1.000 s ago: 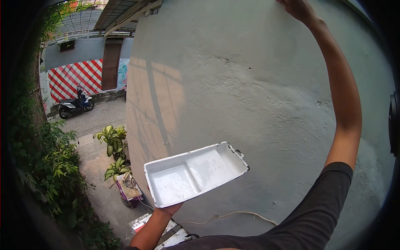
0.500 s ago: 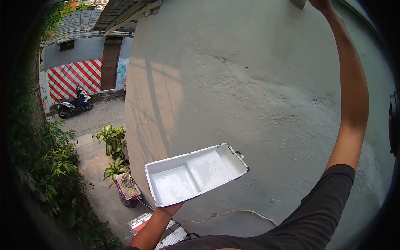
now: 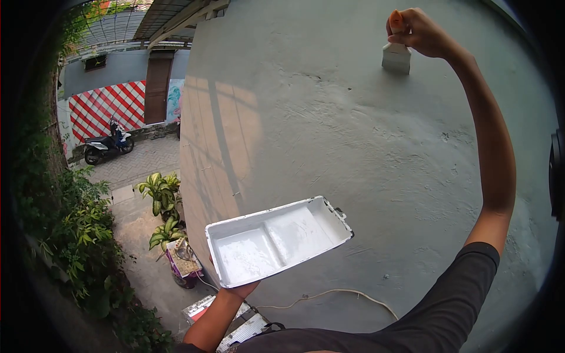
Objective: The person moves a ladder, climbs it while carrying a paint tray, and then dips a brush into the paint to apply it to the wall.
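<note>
My right hand (image 3: 419, 32) is raised high at the upper right, its fingers wrapped round the orange-tipped handle of a wide paintbrush (image 3: 396, 57). The brush points down with its bristles against the grey wall (image 3: 329, 147). Low in the middle, my left hand (image 3: 242, 289) holds a white paint tray (image 3: 279, 240) from underneath; most of its fingers are hidden below it. A ridge divides the tray into two parts, and a wet white film coats the inside. Dark chips show along its rim.
A pale cable (image 3: 335, 290) runs along the wall's foot. Below are a cluttered white platform (image 3: 250, 329), a purple bucket (image 3: 183, 276) with a board on top and potted plants (image 3: 159, 194). Bushes (image 3: 76, 235) line the left; a motorbike (image 3: 109, 144) stands beyond.
My right hand has come down and left along the wall, bringing the whole paintbrush into view. The tray has stayed almost in place in my left hand.
</note>
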`<state>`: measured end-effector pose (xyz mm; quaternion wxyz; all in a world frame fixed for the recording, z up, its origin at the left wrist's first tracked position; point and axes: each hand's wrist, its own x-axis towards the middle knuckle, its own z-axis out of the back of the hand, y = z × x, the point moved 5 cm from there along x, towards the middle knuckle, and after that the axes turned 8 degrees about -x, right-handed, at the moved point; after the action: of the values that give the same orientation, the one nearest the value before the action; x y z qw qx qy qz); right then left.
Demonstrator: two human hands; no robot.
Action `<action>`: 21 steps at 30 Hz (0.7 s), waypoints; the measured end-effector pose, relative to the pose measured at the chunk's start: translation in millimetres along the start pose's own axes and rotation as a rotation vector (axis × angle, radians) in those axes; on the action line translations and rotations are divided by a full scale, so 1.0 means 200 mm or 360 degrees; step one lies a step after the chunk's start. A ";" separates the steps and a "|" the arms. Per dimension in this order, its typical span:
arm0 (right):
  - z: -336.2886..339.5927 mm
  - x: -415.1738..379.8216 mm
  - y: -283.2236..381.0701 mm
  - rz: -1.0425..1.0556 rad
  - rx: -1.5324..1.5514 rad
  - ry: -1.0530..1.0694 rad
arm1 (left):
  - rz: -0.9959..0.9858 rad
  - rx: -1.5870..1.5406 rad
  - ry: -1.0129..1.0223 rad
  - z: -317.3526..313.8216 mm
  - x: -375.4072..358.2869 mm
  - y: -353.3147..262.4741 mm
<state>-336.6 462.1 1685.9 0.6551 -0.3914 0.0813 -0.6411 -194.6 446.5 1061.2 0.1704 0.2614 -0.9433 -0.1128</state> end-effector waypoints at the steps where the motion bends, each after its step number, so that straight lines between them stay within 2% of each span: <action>1: 0.01 0.04 -0.08 -0.0093 0.0024 -0.0080 | 0.0013 -0.0018 -0.0008 0.01 -0.01 0.00; 3: 0.16 0.13 -0.23 -0.0269 -0.0080 -0.0246 | 0.0035 -0.0057 0.0053 -0.01 -0.02 0.02; 4: 0.21 0.18 -0.29 -0.0279 0.0020 -0.0375 | 0.0063 -0.0094 0.0102 -0.02 -0.02 0.02; 6: 0.31 0.23 -0.32 -0.0068 -0.0365 -0.0862 | 0.0044 -0.0086 0.0101 -0.03 -0.03 0.03; 7: 0.32 0.24 -0.32 -0.0064 -0.0354 -0.0860 | 0.0033 -0.0078 0.0098 -0.03 -0.03 0.03; 9: 0.34 0.22 -0.22 0.0376 -0.0717 -0.1293 | 0.0013 -0.0061 0.0087 -0.04 -0.04 0.02; 10: 0.30 0.22 -0.21 0.0373 -0.0706 -0.1286 | 0.0007 -0.0054 0.0078 -0.04 -0.04 0.02; 12: 0.14 0.22 -0.23 0.0089 -0.0688 -0.0974 | -0.0002 -0.0038 0.0056 -0.05 -0.05 0.02; 15: -0.13 0.12 -0.01 0.0215 -0.0721 -0.0733 | -0.0018 -0.0008 0.0054 -0.07 -0.07 0.01; 17: -0.41 0.06 0.11 0.0542 -0.0687 -0.0673 | -0.0038 0.0004 0.0065 -0.08 -0.07 0.01; 19: -0.56 -0.04 0.32 0.0560 -0.0361 -0.0477 | -0.0214 0.0640 -0.0338 -0.04 -0.07 0.00; 21: -0.58 -0.10 0.47 0.0571 -0.0193 -0.0361 | -0.0250 0.0703 -0.0350 -0.09 -0.07 0.00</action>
<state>-338.4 421.5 1541.3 0.7389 -0.4789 0.1141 -0.4601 -177.4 451.4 1073.8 -0.0037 0.3509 -0.9348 0.0554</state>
